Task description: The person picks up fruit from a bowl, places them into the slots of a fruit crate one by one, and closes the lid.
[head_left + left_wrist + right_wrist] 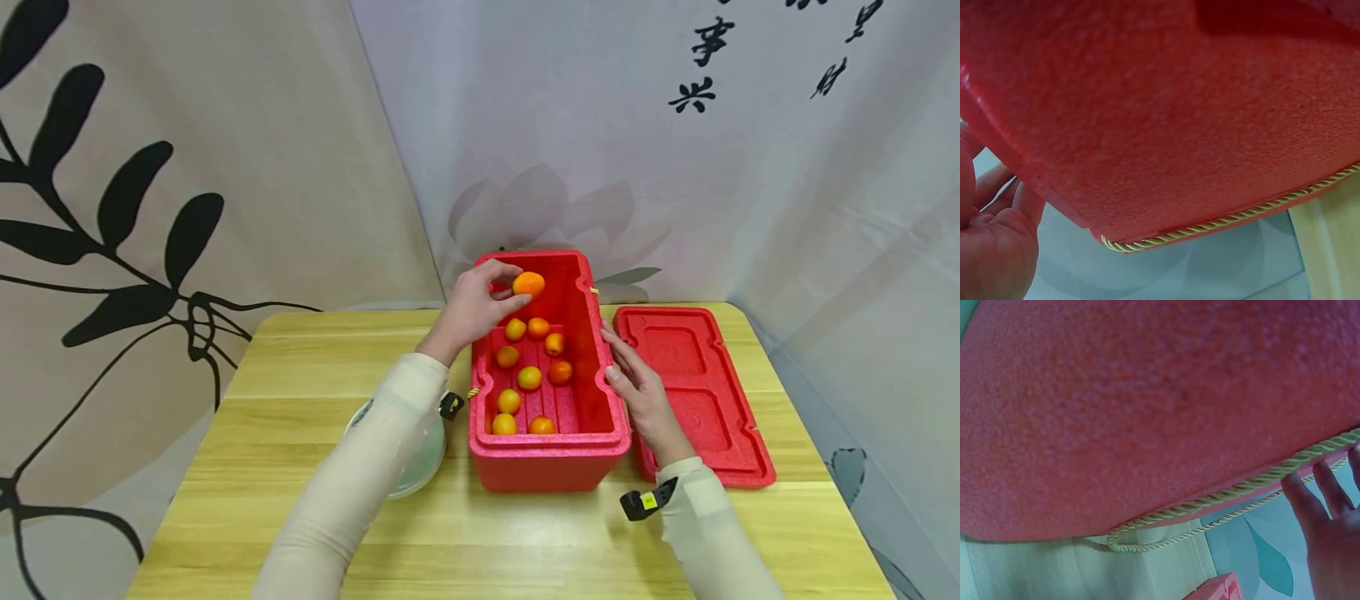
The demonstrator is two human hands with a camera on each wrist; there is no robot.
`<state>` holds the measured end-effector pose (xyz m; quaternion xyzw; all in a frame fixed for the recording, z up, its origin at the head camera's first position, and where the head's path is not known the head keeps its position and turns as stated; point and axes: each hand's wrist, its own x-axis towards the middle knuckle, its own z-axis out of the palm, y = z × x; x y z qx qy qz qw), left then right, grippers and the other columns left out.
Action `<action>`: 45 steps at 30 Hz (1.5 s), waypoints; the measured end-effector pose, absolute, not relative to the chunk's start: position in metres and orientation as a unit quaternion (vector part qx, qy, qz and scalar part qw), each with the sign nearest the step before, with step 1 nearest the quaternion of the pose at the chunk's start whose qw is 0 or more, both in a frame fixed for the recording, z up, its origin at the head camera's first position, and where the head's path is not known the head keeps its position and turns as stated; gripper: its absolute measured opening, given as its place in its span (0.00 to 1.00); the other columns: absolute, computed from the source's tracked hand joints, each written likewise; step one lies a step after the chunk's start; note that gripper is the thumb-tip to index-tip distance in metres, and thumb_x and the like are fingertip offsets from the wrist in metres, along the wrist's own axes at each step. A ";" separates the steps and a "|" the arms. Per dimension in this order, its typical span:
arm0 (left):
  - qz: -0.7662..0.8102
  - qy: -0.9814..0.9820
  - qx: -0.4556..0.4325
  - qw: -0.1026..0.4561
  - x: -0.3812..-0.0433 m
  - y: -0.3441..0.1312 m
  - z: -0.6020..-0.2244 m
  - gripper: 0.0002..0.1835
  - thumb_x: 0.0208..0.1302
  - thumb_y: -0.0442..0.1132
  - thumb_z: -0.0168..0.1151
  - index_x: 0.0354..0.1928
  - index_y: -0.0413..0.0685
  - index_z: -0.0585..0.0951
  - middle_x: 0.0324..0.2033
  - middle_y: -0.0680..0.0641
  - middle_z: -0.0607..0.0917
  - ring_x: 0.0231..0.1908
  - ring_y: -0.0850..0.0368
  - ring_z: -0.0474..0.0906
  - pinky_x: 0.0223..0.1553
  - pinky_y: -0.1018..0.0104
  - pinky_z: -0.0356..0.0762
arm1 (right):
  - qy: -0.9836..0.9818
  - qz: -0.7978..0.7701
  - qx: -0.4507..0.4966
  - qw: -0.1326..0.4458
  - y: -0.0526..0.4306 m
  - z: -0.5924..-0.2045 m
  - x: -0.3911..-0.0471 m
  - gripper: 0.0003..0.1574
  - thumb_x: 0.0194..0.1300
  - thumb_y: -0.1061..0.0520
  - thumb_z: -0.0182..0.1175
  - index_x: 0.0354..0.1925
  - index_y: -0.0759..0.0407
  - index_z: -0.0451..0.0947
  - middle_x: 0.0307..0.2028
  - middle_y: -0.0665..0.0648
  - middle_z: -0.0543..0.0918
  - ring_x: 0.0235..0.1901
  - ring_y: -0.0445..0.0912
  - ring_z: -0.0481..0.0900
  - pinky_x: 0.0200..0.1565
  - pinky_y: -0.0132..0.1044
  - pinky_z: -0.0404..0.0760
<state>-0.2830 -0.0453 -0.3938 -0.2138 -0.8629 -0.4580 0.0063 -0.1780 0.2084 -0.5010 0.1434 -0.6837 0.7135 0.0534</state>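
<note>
In the head view, my left hand [480, 304] pinches a small orange fruit [528, 284] between thumb and fingers, above the far part of a red foam box [551, 454]. Several more small round fruits, such as this yellow one [529, 378], lie on the box floor, coloured yellow to orange-red. My right hand [645, 392] rests against the box's right side, fingers extended along the outside near the rim. In the right wrist view, its fingertips [1297, 494] touch the box by a twisted gold cord [1241, 487]. The left wrist view shows part of my left hand [997, 244] beside the box rim, but not the fruit.
A red lid [693, 392] with recessed panels lies right of the box. On the left, a round pale-green dish [422, 467] is partly hidden under my left forearm. The wooden table [322, 367] backs onto a printed curtain [570, 150].
</note>
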 end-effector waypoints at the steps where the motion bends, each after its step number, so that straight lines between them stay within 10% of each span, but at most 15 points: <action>1: -0.459 -0.862 -0.214 0.004 -0.283 -0.045 -0.394 0.22 0.61 0.38 0.71 0.56 0.43 0.79 0.50 0.47 0.79 0.48 0.53 0.79 0.48 0.68 0.80 | -0.683 0.714 0.142 0.053 0.209 -0.501 -0.178 0.32 0.74 0.65 0.49 0.73 0.56 0.61 0.74 0.52 0.58 0.71 0.48 0.57 0.59 0.32 0.71; 38: -0.582 -0.789 -0.197 0.010 -0.257 -0.080 -0.412 0.21 0.66 0.36 0.65 0.59 0.41 0.78 0.53 0.45 0.80 0.55 0.48 0.76 0.54 0.63 0.77 | -0.697 0.704 0.132 0.038 0.209 -0.500 -0.178 0.32 0.75 0.62 0.50 0.74 0.53 0.60 0.74 0.52 0.58 0.70 0.53 0.58 0.58 0.33 0.73; 45: -0.602 -0.781 -0.166 -0.003 -0.221 -0.096 -0.411 0.21 0.68 0.32 0.60 0.61 0.30 0.74 0.59 0.35 0.75 0.61 0.40 0.70 0.63 0.50 0.68 | -0.737 0.667 0.107 0.028 0.212 -0.494 -0.173 0.33 0.76 0.57 0.50 0.75 0.48 0.57 0.73 0.52 0.59 0.69 0.53 0.59 0.56 0.34 0.74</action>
